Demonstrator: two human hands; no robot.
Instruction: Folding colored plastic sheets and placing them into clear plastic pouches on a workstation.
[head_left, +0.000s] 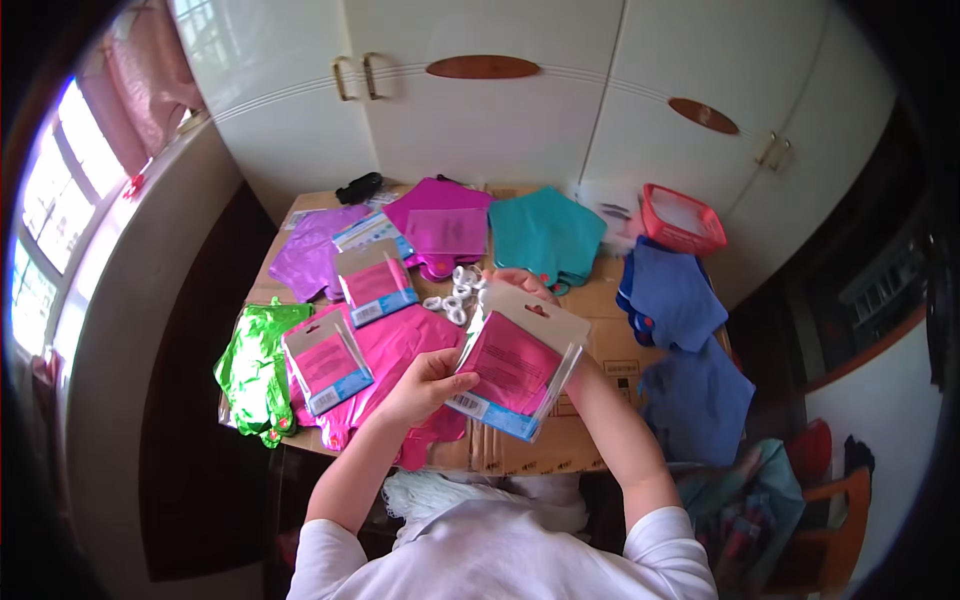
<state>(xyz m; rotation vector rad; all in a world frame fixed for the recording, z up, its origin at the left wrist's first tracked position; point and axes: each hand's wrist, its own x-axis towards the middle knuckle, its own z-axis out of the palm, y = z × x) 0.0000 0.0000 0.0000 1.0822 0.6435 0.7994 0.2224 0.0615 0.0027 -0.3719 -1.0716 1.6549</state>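
Observation:
My left hand [428, 386] grips a clear flat package [508, 362] by its lower left edge, thumb on the front. The package holds folded pink material, with a hang hole at the top and a blue and white strip along the bottom. It is tilted above the table. My right hand [524, 284] is behind its upper edge, mostly hidden, so its grip cannot be made out. Close to those fingers is a cluster of small white coils [460, 293]. Two similar packages, one upper [376, 283] and one lower [328, 364], lie to the left on shiny pink sheets [410, 340].
Cardboard [610, 330] covers the table. Around it lie purple sheets [318, 245], green foil sheets [258, 365], magenta sheets [425, 203], teal sheets [545, 232] and blue sheets [680, 300]. A red basket [683, 218] stands at the back right, before white cabinets [480, 120]. An orange chair [840, 520] is right.

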